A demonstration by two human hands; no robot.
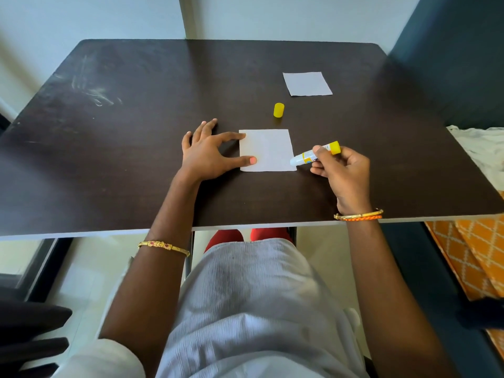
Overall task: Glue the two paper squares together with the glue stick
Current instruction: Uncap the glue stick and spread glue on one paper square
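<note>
— Where's she at?
— Right hand (341, 173) pinches the uncapped yellow-and-white glue stick (313, 154), tip at the near white paper square (267, 150)'s four o'clock edge. Left hand (207, 154), fingers spread, pins its nine o'clock side.
— Advice?
— Light strokes out to the corners, I'd say; the second paper square (306, 83) waits at one o'clock.

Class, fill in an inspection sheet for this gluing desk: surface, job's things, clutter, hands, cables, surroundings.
Surface: dark brown wooden table, scuffed at far left.
Job's things: near white paper square; far white paper square; uncapped yellow-and-white glue stick, tip at near square's right edge; yellow plastic cap between the squares.
Clutter: nothing seen.
Hands: left hand presses near square; right hand grips glue stick.
Cables: nothing seen.
Surroundings: orange patterned cloth at right.
</note>
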